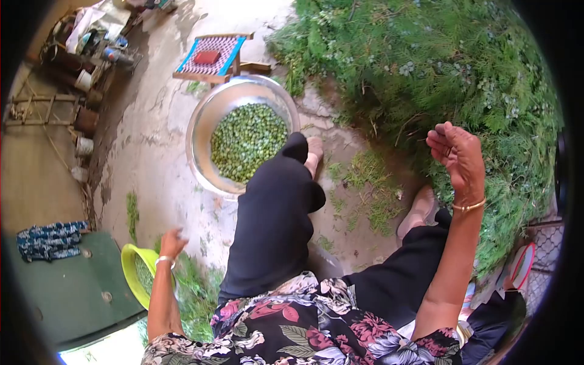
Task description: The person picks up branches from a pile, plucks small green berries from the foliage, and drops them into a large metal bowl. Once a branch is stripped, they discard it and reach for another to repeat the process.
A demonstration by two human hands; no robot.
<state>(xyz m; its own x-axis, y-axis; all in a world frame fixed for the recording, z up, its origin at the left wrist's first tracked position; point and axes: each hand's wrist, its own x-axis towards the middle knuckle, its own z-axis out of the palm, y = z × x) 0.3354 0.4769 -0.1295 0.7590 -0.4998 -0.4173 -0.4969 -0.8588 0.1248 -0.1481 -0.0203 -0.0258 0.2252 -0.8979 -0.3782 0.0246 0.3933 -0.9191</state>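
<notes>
Below, left hand (172,243) blurred over yellow bowl (130,267) — fingers unclear, right hand (457,155) curled closed

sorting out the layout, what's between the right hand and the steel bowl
In the head view, between the right hand and the steel bowl lie a bare foot with its black-trousered leg, and ground strewn with green scraps.

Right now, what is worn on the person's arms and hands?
Both arms are bare below short sleeves of a dark floral top. The left hand has a silver bangle at the wrist; the right hand has a thin gold bangle.
</notes>
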